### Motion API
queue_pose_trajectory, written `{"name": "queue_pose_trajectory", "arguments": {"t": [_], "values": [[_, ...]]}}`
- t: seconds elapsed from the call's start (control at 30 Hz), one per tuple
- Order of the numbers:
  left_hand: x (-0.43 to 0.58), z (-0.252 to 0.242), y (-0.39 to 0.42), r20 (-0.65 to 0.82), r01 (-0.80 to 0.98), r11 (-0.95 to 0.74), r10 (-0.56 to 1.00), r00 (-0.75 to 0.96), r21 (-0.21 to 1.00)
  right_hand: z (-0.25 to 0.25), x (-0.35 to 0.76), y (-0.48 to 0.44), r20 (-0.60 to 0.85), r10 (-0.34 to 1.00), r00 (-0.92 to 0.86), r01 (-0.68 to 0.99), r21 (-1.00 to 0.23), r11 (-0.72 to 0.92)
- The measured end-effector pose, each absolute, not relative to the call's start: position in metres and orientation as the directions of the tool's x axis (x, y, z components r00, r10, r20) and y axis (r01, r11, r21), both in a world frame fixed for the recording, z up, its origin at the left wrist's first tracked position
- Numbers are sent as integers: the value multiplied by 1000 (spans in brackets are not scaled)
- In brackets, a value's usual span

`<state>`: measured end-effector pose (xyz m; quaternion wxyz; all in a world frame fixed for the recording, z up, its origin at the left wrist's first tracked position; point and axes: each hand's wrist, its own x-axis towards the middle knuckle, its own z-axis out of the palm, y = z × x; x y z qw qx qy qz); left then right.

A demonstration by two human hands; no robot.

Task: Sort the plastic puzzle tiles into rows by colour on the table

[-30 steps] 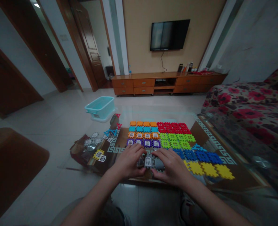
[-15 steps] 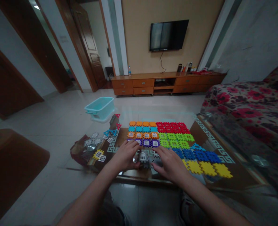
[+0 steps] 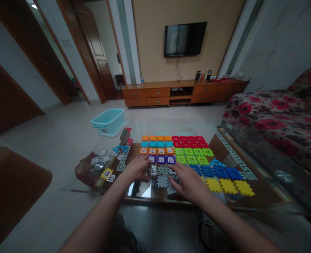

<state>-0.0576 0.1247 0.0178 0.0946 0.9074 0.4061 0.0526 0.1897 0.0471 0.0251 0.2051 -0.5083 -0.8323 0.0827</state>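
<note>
On a glass-topped table, my left hand point(image 3: 138, 169) is curled beside a grey window tile point(image 3: 153, 170), its fingertips near the left end of the purple window tiles point(image 3: 161, 159). My right hand point(image 3: 188, 179) rests over the grey tiles to the right, covering part of another grey window tile point(image 3: 172, 170). A plain grey tile point(image 3: 162, 181) lies between the hands, close to my right thumb. What either hand's fingertips hold is hidden. Beyond are rows of orange, light blue, red point(image 3: 189, 141) and green tiles point(image 3: 193, 155). Blue point(image 3: 220, 171) and yellow tiles point(image 3: 227, 186) lie at the right.
Loose grey window pieces point(image 3: 103, 157) and a yellow window tile point(image 3: 107, 174) lie at the table's left. A teal tub point(image 3: 109, 121) stands on the floor behind. A flowered sofa point(image 3: 268, 109) is on the right.
My left hand has moved a little left along with the grey window tile. The plain grey tile between the hands now shows clearly. The whole view has shifted slightly.
</note>
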Motion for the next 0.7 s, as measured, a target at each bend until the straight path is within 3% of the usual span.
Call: {"name": "queue_pose_trajectory", "arguments": {"t": [0.33, 0.7], "values": [[-56, 8, 126, -74, 775, -613, 775, 627, 152, 26, 189, 45, 207, 887, -412, 815, -352, 461], [-55, 12, 125, -151, 795, -576, 783, 603, 188, 26, 187, 45, 194, 883, -427, 813, -345, 469]]}}
